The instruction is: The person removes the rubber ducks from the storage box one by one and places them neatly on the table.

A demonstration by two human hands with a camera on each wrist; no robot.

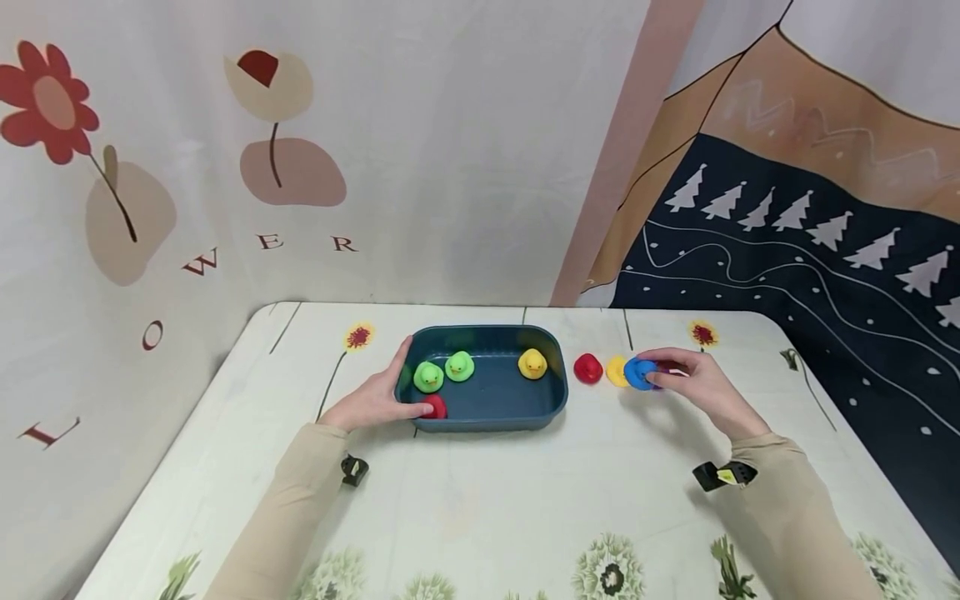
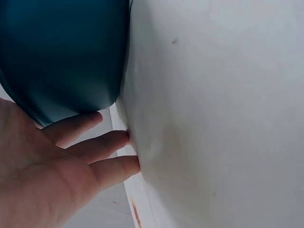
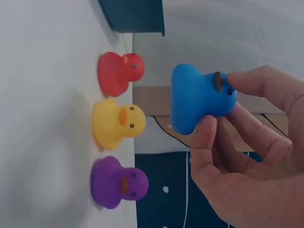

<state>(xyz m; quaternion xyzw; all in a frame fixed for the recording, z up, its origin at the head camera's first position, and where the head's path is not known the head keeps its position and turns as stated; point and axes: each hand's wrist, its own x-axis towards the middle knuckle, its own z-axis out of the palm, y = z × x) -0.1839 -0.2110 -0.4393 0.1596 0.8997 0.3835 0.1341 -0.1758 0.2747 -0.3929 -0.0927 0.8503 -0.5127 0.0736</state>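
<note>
A dark blue rectangular tub (image 1: 487, 424) stands on the table with two green rubber ducks (image 1: 428, 377), a red rubber duck (image 1: 434, 407) and a yellow rubber duck (image 1: 532, 364) inside. My left hand (image 1: 378, 398) grips the tub's left end, thumb over the front rim beside that red duck, fingers along the outer wall. Raised above the table, a blue rubber duck (image 3: 197, 99) is pinched in my right hand (image 3: 256, 142) between thumb and fingers. Below it, a red duck (image 3: 118, 73), a yellow duck (image 3: 116, 124) and a purple duck (image 3: 116, 183) stand in a row right of the tub.
The white table (image 1: 480, 508) has a flower-patterned cover. Behind it hangs a pale printed curtain (image 1: 450, 167), and a dark tree-printed cloth (image 1: 750, 275) covers the right side.
</note>
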